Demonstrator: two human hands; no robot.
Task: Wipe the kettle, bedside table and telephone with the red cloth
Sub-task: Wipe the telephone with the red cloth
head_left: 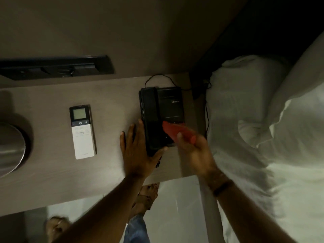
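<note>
Two hands work at the black telephone [162,116], which sits near the right end of the wooden tabletop [108,102], its handset resting in the cradle on the left side of the set. We see the left hand [140,151] laid flat against the telephone's left edge, fingers spread on the tabletop and the thumb touching the handset's near end; its grip is apart and holds nothing. The right hand [194,149] is blurred, but we can make out its grip clamped on the red cloth [177,132], which lies across the lower right part of the telephone's face. A dark cord [157,79] loops from behind the set toward the wall. Well to the left of the telephone lies a white remote control [82,131] with a small screen at its far end. At the left edge of the picture we see the rounded metal side of what seems to be the kettle [10,148], only partly in view. Just beside the tabletop on the right is a bed with white bedding [254,120]. A dark band [221,187] circles the right wrist.
</note>
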